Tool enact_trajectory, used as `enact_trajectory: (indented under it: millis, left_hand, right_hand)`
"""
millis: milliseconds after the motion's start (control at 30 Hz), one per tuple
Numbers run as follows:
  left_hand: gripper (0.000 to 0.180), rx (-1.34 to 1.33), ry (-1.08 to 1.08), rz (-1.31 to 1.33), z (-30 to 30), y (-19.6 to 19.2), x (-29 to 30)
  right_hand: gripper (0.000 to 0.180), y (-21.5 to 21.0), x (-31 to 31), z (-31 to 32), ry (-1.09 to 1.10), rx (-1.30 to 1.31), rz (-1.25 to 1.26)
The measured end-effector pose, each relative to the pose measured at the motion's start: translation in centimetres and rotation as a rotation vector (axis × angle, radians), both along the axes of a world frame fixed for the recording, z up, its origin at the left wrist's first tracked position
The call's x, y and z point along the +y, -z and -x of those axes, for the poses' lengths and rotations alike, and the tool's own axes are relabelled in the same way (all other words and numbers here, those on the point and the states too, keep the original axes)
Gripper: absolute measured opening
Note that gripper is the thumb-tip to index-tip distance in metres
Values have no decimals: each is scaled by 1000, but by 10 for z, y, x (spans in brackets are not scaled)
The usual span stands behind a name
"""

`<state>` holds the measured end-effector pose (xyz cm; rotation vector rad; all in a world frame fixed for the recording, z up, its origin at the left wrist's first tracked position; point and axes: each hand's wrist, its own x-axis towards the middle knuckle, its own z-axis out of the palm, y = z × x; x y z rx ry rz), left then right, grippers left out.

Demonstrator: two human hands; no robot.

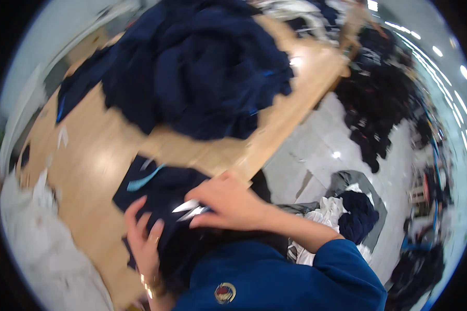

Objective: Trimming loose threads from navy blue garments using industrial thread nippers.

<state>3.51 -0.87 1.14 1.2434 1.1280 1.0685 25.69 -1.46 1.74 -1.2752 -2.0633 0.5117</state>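
My right hand (227,202) is closed around a pair of small metal thread snips (188,209), with the two pointed blades slightly apart and aimed left. Beneath both hands lies a dark navy piece of fabric (163,193) at the near edge of the wooden table. A light blue strip (142,180) rests on its upper part. My left hand (144,236), with a gold band at the wrist, is over the fabric's left side. Its fingers are apart and nothing shows between them. The snips' handles are hidden inside my right hand.
A large heap of navy fabric (192,67) covers the far part of the wooden table (96,160). White cloth (41,243) is bunched along the left. On the grey floor to the right are a pile of black garments (376,93) and a bundle of white and navy cloth (358,212).
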Motion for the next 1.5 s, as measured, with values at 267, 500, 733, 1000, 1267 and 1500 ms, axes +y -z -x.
enact_trajectory:
  millis: [267, 500, 733, 1000, 1267, 1500]
  left_hand:
    - [53, -142, 152, 75, 6, 0, 3]
    - [50, -50, 193, -15, 14, -2, 2]
    - [55, -54, 220, 3, 16, 1, 1]
    - [59, -21, 262, 65, 16, -1, 3]
    - [57, 46, 219, 11, 16, 1, 1]
    - [58, -15, 257, 55, 17, 1, 2]
  right_hand:
    - [27, -17, 5, 2, -27, -182, -101]
    - [25, -18, 8, 18, -98, -234, -101]
    - [25, -18, 9, 21, -110, -257, -136]
    - [22, -18, 12, 21, -124, -304, -219]
    - [20, -16, 9, 26, -100, -337, -227]
    - [24, -14, 9, 23, -232, 193, 280]
